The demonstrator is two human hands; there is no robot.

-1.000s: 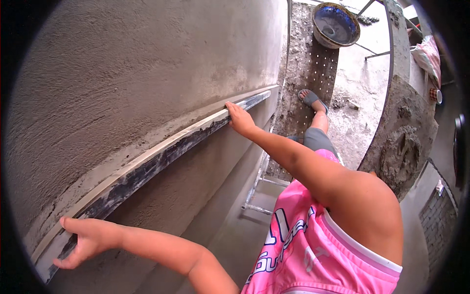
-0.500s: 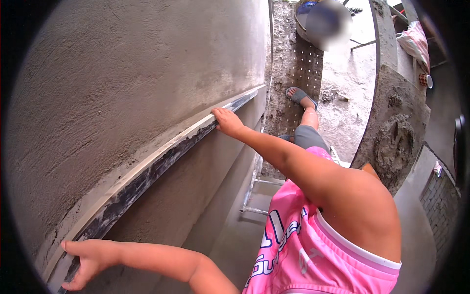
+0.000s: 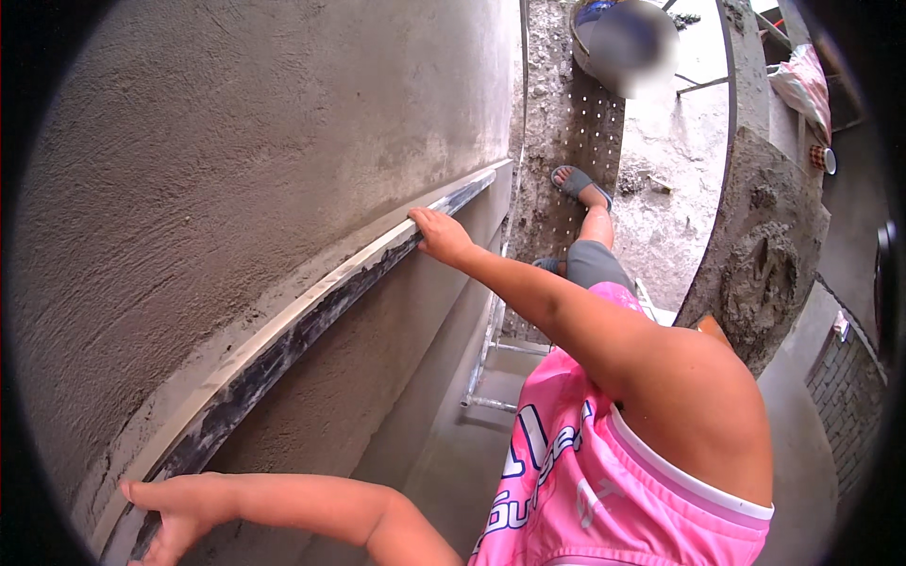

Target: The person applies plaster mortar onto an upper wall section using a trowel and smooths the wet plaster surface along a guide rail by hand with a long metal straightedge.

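A long straightedge bar [image 3: 311, 325], its dark face smeared with grey and its upper edge pale, lies slanted against the plastered wall [image 3: 274, 141]. My right hand [image 3: 440, 236] is closed over the bar towards its far end, fingers on the upper edge. Near the lower left, my left hand [image 3: 179, 514] grips the near end, its thumb on the upper edge and fingers around the lower side; the fingertips are partly cut off by the picture's bottom edge. Grey plaster shows ridges and rough streaks above the bar, and a smoother wall surface [image 3: 377, 349] lies below it.
My sandalled foot [image 3: 576, 184] stands on a perforated, mortar-caked plank [image 3: 595, 123]. A partly blurred tub [image 3: 583, 57] sits at its far end. To the right are a board with mortar [image 3: 764, 255], a cup [image 3: 823, 158] and a sack [image 3: 802, 80]. Metal tubing [image 3: 479, 373] stands below.
The near end of the straightedge and my left hand have shifted slightly downward. My right hand stays closed on the bar in almost the same place.
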